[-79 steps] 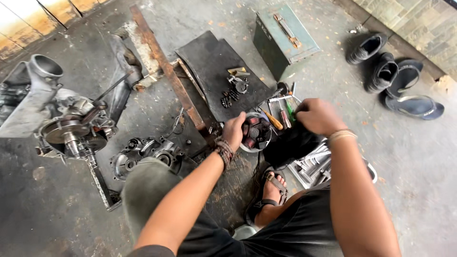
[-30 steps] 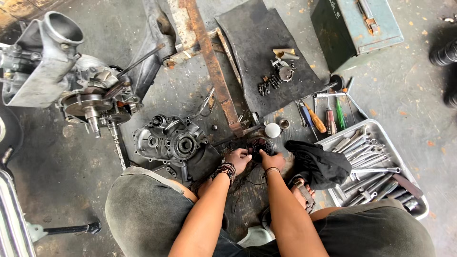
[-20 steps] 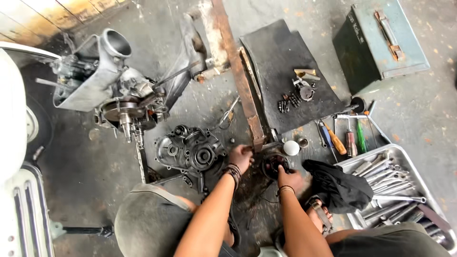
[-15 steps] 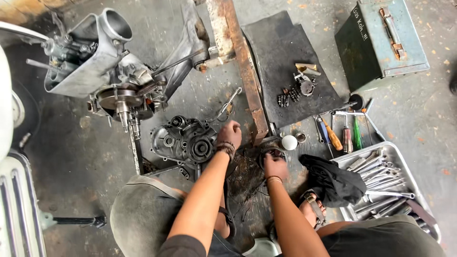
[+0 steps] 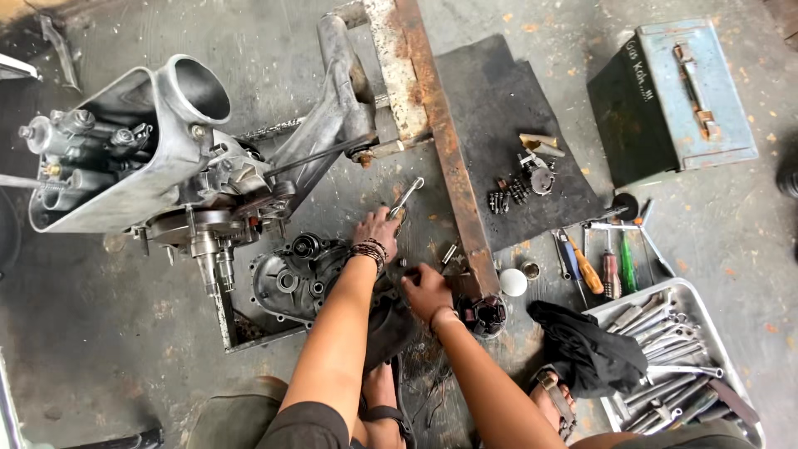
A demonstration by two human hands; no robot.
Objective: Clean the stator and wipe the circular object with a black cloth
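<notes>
The biggest thing before me is one engine block, grey cast metal with a wide round intake mouth, lying on the concrete to my left. Next comes one rusty steel beam running up and down the middle, and beside it one dark rubber mat with a small cluster of parts on it. One blue-green metal toolbox stands shut at the upper right. One metal tray at the lower right holds many wrenches, too many and too overlapped for me to count. One black rag lies bunched against that tray. One engine cover sits just below the block, close to my left wrist. I count four screwdrivers in a row above the tray, though others may hide among them.

My left hand reaches forward with fingers curled down on the floor beside one spanner; I cannot tell whether it grips anything. My right hand rests low near the beam's foot, fingers bent around something small and dark that I cannot make out. One small white cap lies just right of the beam.
</notes>
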